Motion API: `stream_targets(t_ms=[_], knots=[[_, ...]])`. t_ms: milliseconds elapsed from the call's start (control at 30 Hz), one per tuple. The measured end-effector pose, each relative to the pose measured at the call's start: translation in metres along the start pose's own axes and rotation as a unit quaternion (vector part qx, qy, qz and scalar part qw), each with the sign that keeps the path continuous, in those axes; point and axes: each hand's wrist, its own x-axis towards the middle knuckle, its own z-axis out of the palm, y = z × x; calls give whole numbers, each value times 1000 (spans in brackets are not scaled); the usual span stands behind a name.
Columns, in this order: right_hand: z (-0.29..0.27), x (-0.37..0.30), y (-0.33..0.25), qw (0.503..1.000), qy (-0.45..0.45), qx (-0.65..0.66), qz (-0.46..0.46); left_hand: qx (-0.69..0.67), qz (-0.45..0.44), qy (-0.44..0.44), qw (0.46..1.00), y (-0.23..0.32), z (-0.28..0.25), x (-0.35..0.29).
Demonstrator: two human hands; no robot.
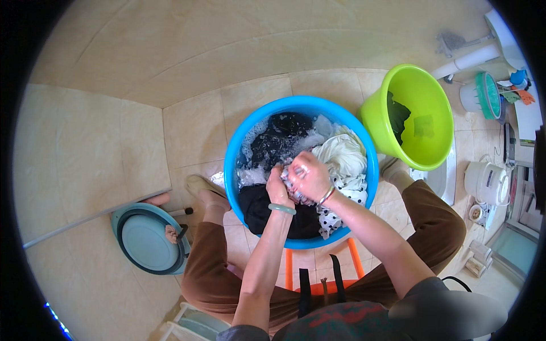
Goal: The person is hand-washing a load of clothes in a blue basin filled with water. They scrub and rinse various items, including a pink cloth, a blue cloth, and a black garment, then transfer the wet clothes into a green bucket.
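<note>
A large blue basin (pixel 231 142) of soapy water and laundry stands between my knees. Over its middle my left hand (pixel 278 187) and my right hand (pixel 309 177) are closed together on a bunched wet cloth (pixel 305 200), light-coloured with a small pattern. Most of that cloth is hidden by my fingers. Dark garments (pixel 278 136) float in suds on the far side, and black cloth (pixel 256 207) lies on the near left. To the right of my hands are a white garment (pixel 344 154) and a white cloth with black dots (pixel 354 190).
A lime-green basin (pixel 438 122) with a dark cloth (pixel 397 118) inside leans close by the blue one's right. At left a grey-green folding basin (pixel 149 241) rests against the wall. An orange stool (pixel 354 258) shows below. A white bucket-like appliance (pixel 486 183) stands far right.
</note>
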Motion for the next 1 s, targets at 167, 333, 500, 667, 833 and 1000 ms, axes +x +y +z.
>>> stream_targets(t_ms=[167,333,500,667,833,1000], knots=[[-9,10,50,994,-20,-81,64,99,19,-3,995,-4,-11,2],[-6,27,63,993,41,-10,111,216,181,-121,952,-3,-25,25],[24,6,58,978,-87,-188,2,325,270,-154,893,-42,-56,79],[49,-1,87,929,-243,-261,101,324,134,-84,933,-53,-59,101],[79,-14,136,901,-261,-332,95,287,114,-78,948,-68,-53,119],[91,0,123,860,-377,-317,135,352,34,-29,935,-66,-70,139]])
